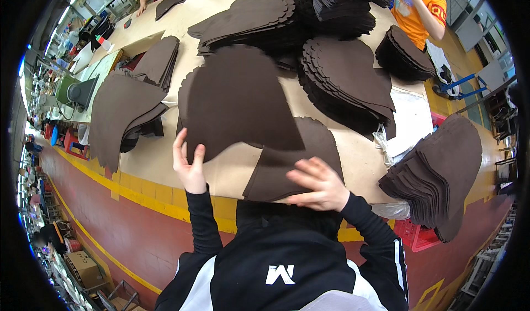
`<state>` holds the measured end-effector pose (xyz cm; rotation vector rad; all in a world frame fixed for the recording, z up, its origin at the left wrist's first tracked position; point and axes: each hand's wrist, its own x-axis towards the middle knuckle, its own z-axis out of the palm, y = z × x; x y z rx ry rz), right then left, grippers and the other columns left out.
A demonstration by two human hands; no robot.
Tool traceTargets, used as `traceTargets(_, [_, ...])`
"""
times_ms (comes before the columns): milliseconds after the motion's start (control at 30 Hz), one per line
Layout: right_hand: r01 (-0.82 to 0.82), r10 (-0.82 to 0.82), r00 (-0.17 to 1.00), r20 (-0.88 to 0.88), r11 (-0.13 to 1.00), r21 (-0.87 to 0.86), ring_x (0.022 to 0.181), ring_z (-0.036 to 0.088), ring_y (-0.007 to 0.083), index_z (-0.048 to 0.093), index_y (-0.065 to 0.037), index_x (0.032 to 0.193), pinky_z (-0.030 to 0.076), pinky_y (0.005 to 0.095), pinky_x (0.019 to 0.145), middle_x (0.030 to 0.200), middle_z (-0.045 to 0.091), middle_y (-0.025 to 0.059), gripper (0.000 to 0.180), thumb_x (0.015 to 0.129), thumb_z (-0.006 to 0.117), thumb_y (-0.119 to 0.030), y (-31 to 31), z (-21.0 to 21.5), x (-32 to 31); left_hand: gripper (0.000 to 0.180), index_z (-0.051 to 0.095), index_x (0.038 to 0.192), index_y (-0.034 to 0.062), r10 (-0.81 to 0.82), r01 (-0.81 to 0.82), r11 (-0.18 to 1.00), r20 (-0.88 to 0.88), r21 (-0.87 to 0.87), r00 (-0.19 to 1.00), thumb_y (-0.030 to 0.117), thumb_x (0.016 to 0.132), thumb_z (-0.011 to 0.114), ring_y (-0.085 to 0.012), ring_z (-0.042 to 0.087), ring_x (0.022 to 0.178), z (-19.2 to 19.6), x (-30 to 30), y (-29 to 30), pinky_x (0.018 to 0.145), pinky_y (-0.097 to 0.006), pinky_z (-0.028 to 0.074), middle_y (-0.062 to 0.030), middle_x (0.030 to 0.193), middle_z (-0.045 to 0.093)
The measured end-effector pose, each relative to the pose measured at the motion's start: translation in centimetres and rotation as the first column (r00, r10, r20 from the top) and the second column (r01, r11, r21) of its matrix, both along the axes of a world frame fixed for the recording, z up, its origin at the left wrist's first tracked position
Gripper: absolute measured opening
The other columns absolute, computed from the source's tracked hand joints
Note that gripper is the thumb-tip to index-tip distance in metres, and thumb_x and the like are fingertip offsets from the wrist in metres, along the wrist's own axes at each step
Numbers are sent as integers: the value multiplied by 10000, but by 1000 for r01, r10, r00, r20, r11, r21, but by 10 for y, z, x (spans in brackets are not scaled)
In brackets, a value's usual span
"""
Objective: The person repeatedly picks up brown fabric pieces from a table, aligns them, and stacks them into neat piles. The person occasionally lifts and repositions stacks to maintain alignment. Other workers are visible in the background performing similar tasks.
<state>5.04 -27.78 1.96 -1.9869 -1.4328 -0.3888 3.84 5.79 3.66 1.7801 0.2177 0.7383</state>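
A dark brown, flat panel (pixel 237 95) with a rounded far end and a curved near edge is smeared by motion above a similar piece on the table. My left hand (pixel 189 166) is at its lower left corner, thumb and fingers apart; no firm grip on it shows. My right hand (pixel 320 186) hovers over another brown panel (pixel 295 164) at the table's near edge. Its fingers are stretched out, slightly blurred, and nothing is in them.
Stacked brown panels stand around: a fanned pile (pixel 130 109) at left, a thick stack (pixel 348 84) at right, more (pixel 248 21) at the back. Another stack (pixel 436 173) overhangs a red crate (pixel 414 235). Two people stand across the table (pixel 221 170), one in orange (pixel 417 12).
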Motion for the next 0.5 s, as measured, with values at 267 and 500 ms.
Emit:
traceTargets(267, [164, -226, 973, -57, 839, -519, 1446, 383, 198, 482, -302, 1475, 257, 459, 1198, 1558, 436, -11, 474, 1008, 508, -374, 4, -25, 34, 390, 624, 1233, 40, -256, 303, 952, -411, 53, 875, 140, 874, 741, -206, 586, 1002, -31, -29, -26, 821, -321, 502, -117, 1176, 604])
traceTargets(500, [382, -511, 819, -261, 825, -416, 1454, 359, 295, 469, -188, 1481, 295, 490, 1177, 1584, 383, 86, 466, 1031, 466, -307, -7, -31, 105, 718, 540, 1310, 49, -139, 406, 831, -565, 380, 813, 215, 698, 876, -331, 516, 1075, -40, -51, -101, 953, -414, 447, -126, 1088, 546])
